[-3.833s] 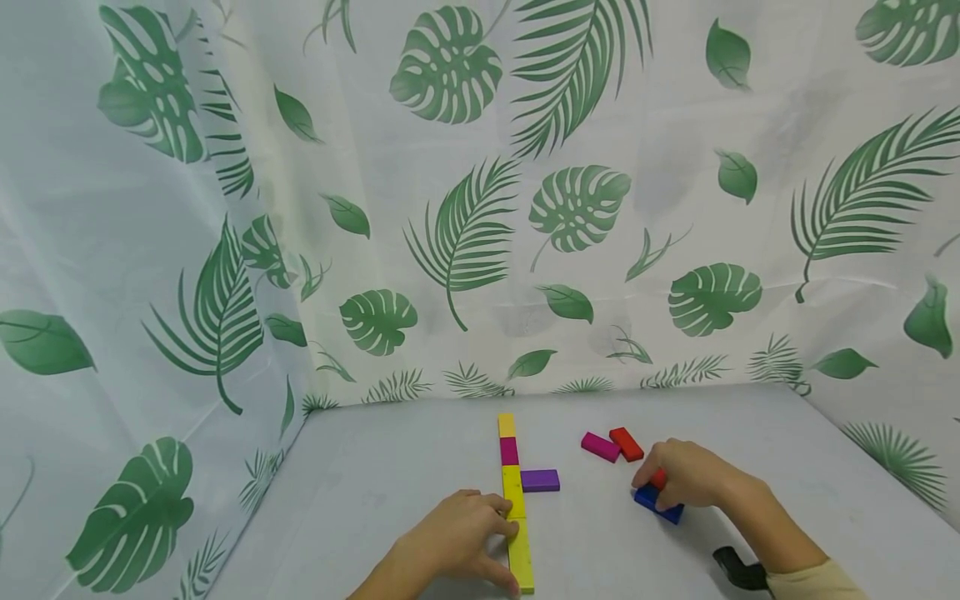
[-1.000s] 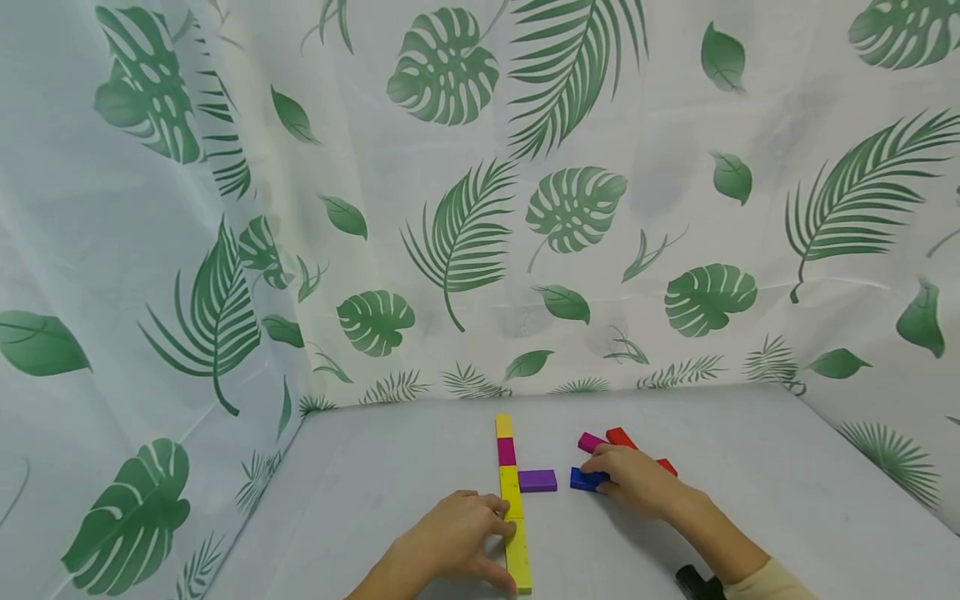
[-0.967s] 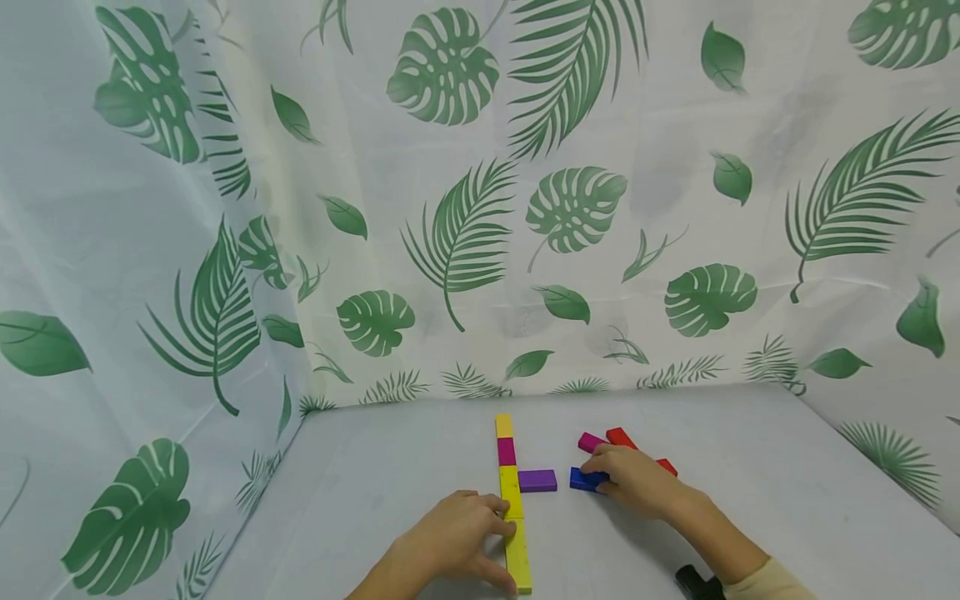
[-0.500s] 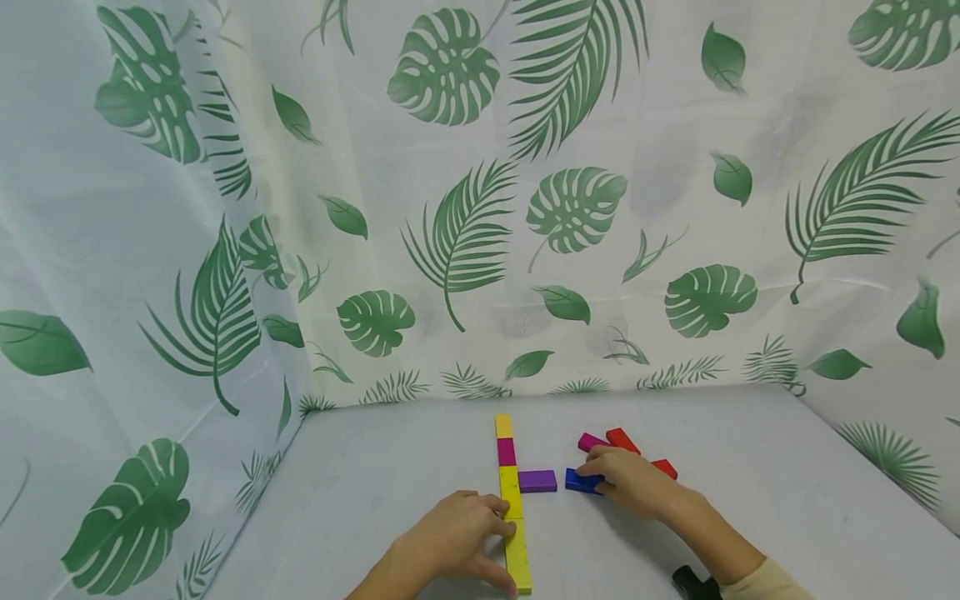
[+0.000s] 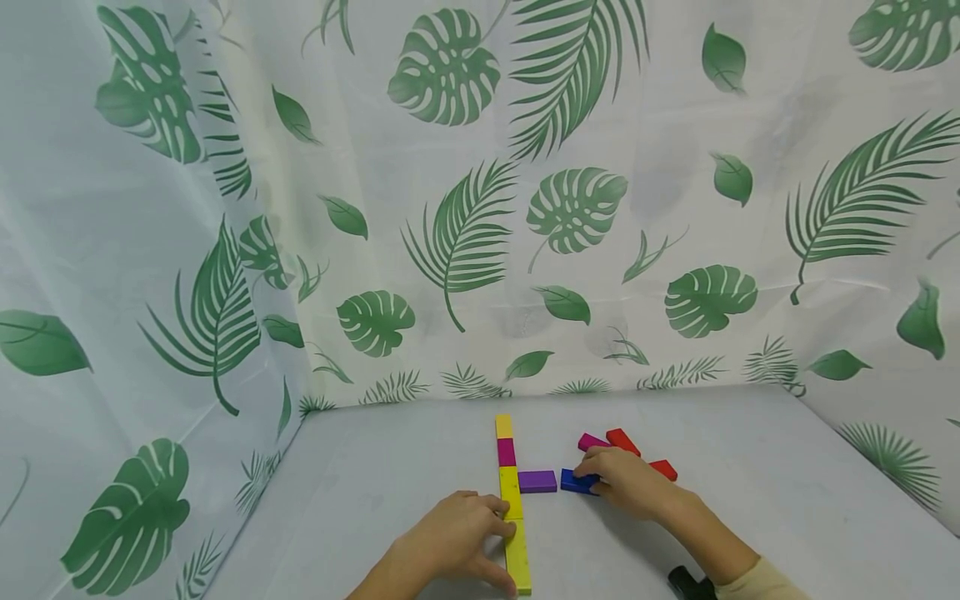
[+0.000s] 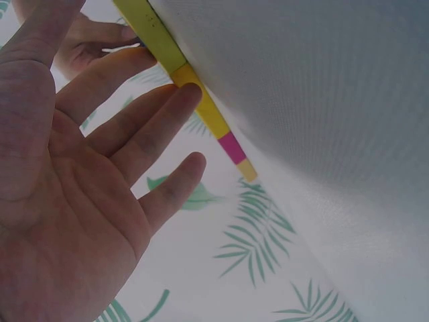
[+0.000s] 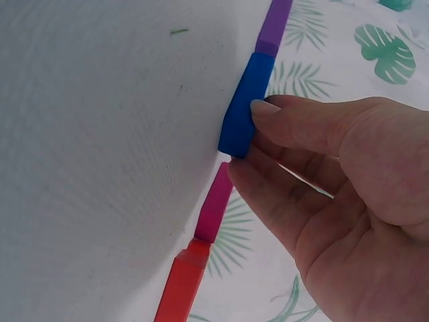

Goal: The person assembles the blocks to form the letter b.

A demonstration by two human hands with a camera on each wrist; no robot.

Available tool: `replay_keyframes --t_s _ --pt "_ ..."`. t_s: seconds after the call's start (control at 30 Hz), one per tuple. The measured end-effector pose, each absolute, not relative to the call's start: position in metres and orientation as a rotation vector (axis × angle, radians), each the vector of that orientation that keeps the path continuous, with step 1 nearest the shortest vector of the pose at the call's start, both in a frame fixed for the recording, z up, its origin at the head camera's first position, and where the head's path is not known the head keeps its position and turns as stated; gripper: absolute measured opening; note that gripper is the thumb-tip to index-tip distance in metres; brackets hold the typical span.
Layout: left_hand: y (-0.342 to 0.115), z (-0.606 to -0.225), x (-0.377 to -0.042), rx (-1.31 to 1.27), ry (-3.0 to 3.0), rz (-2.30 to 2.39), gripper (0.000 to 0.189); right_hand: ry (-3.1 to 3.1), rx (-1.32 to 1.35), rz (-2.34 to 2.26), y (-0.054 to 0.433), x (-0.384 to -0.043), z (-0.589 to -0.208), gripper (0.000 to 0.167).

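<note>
In the head view, my left hand (image 5: 461, 533) lies beside a straight row of flat blocks, its fingertips touching the two yellow blocks (image 5: 517, 554) at the near end. A magenta block (image 5: 506, 452) and a light yellow block (image 5: 503, 426) continue that row to the far end. From the row's right side sticks out a purple block (image 5: 537, 482). My right hand (image 5: 633, 483) pinches a blue block (image 7: 244, 107) between thumb and fingers, low on the table. The blue block lies in line with the purple one, with a thin gap between their ends in the head view.
Behind my right hand lie a loose magenta block (image 5: 591, 442) and a red block (image 5: 622, 441); another red block (image 5: 663, 470) sits to the right. A black device (image 5: 690, 583) is by my right wrist. A leaf-patterned curtain (image 5: 465, 358) stands behind the white table (image 5: 375, 467).
My right hand has brought the blue block leftward from the right side, and over the last second slid it closer to the purple block. My left hand has stayed in place.
</note>
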State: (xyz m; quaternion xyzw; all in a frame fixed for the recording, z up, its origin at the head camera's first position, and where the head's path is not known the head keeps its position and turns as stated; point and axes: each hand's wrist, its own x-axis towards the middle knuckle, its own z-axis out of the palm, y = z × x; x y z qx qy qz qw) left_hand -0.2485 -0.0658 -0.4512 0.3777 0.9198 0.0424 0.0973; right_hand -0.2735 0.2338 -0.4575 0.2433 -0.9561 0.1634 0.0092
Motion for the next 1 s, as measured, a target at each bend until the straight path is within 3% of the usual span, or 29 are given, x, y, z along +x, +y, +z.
replay_keyframes --t_s 1.0 --pt "-0.0652 -0.4504 -0.2487 1.118 2.727 0.117 0.064 -2.997 0.797 0.5 0.2317 -0.2736 -0.4577 0.029"
